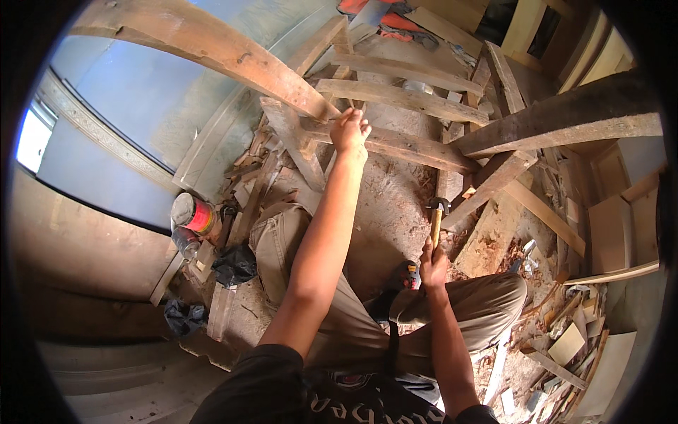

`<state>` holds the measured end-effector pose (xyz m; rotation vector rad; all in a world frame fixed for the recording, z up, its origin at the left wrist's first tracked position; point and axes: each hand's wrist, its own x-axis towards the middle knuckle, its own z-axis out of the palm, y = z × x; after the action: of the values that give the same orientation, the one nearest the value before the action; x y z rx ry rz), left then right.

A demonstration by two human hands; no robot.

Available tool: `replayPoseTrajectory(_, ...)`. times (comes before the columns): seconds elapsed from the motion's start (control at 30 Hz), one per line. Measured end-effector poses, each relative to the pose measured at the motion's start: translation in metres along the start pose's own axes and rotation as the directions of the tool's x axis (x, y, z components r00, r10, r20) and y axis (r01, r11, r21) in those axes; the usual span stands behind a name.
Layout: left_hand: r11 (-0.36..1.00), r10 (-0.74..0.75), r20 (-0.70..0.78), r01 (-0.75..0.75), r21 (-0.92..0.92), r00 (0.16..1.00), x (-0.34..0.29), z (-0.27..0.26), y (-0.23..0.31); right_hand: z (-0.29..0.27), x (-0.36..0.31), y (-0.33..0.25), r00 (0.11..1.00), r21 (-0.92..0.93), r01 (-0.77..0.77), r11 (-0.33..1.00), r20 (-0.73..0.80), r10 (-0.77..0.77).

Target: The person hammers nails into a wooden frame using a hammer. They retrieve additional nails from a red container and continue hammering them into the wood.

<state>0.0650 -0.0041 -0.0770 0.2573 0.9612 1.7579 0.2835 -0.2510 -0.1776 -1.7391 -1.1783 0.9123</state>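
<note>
My left hand (pixel 350 131) is stretched out to a wooden sawhorse-like frame, its fingers pinched at the end of a long wooden beam (pixel 233 60). Something thin seems to stick up from the fingertips, too small to name. Just beyond runs a crossbar (pixel 402 147) of the frame. Lower and to the right, my right hand (pixel 433 267) is wrapped round the wooden handle of a hammer (pixel 436 220). The hammer's dark head points away from me, beside a slanting leg (pixel 494 182) of the frame. A second thick beam (pixel 565 116) rests on the frame's right side.
A round tin (pixel 194 214) with a red label stands at left, near a black plastic bag (pixel 235 266). Wood scraps (pixel 568 346) and shavings litter the floor at right. Boards (pixel 611 233) lean along the right side. Orange-and-dark cloth (pixel 397 27) lies at the back.
</note>
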Motion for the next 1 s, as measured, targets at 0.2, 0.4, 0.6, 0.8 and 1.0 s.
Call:
replayPoseTrajectory(0.2, 0.965, -0.098, 0.116, 0.123, -0.231, 0.988, -0.017, 0.017, 0.051, 0.016, 0.008, 0.033, 0.985, -0.092, 0.171, 0.981, -0.013, -0.173)
replayPoseTrajectory(0.4, 0.989, -0.004, 0.197, 0.033, -0.141, 0.980, -0.019, 0.022, 0.079, 0.011, -0.003, 0.011, 0.989, -0.024, 0.142, 0.990, 0.037, -0.141)
replayPoseTrajectory(0.6, 0.954, -0.056, 0.237, 0.123, -0.274, 0.970, -0.004, 0.024, 0.082, 0.001, -0.010, 0.000, 0.995, 0.024, 0.024, 0.999, 0.097, -0.026)
replayPoseTrajectory(0.8, 0.944, -0.078, 0.209, 0.139, -0.298, 0.975, 0.013, 0.015, 0.083, 0.003, -0.006, 0.013, 0.994, 0.019, 0.081, 0.997, 0.078, -0.082)
replayPoseTrajectory(1.0, 0.965, -0.058, 0.206, 0.108, -0.238, 0.977, 0.015, 0.016, 0.081, 0.007, 0.002, 0.036, 0.985, -0.142, 0.172, 0.975, 0.030, -0.169)
